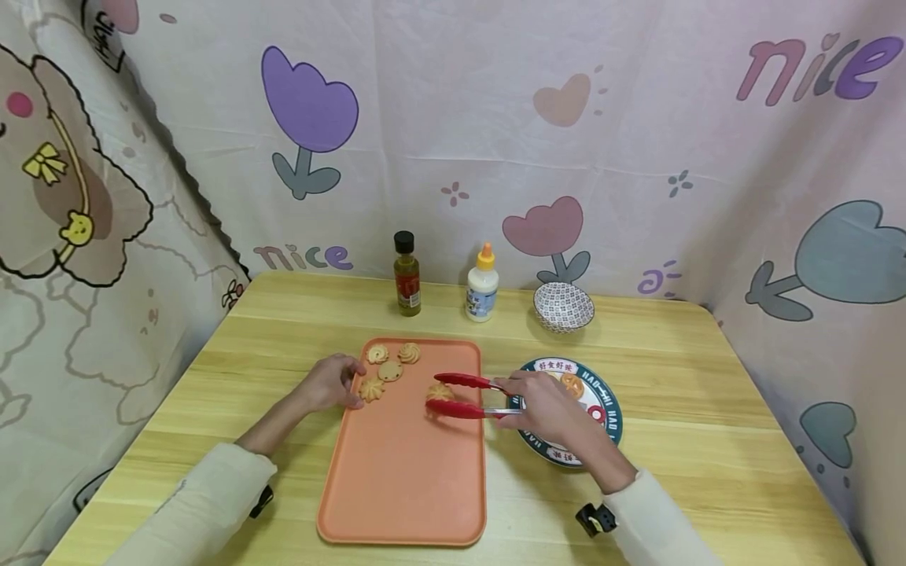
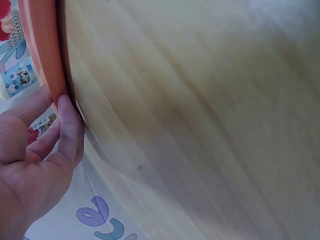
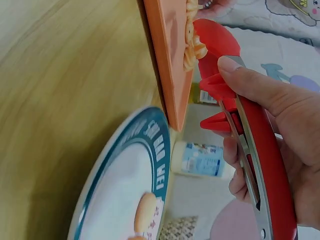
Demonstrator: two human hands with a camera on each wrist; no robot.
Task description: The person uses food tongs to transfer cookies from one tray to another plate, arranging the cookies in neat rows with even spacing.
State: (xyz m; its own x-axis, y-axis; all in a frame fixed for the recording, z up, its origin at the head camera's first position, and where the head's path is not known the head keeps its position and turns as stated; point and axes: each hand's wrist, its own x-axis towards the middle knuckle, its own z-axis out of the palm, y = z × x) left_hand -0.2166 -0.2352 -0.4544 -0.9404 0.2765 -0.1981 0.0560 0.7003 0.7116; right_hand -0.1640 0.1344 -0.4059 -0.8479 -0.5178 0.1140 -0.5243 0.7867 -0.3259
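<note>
My left hand (image 1: 331, 383) pinches the left rim of an orange tray (image 1: 403, 487), and the left wrist view shows fingers on either side of that rim. In my right hand (image 1: 545, 405) are red-and-metal tongs (image 1: 460, 409), their red tips reaching over the tray's right side. A cookie (image 1: 440, 391) shows between those spread tips. Toward the tray's upper left sit a swirl cookie (image 1: 409, 353), a round flat cookie (image 1: 390, 371) and other piped ones. The right forearm partly covers a teal-rimmed plate (image 1: 614, 409), with a pretzel-shaped cookie (image 1: 572, 384) and a small red ring (image 1: 597, 413) on it.
Along the table's back edge stand a dark-capped sauce bottle (image 1: 407, 279), a white bottle (image 1: 482, 289) with an orange-yellow cap, and a patterned bowl (image 1: 564, 307). Printed cloth (image 1: 439, 118) hangs behind the wooden table (image 1: 679, 393) and at both sides.
</note>
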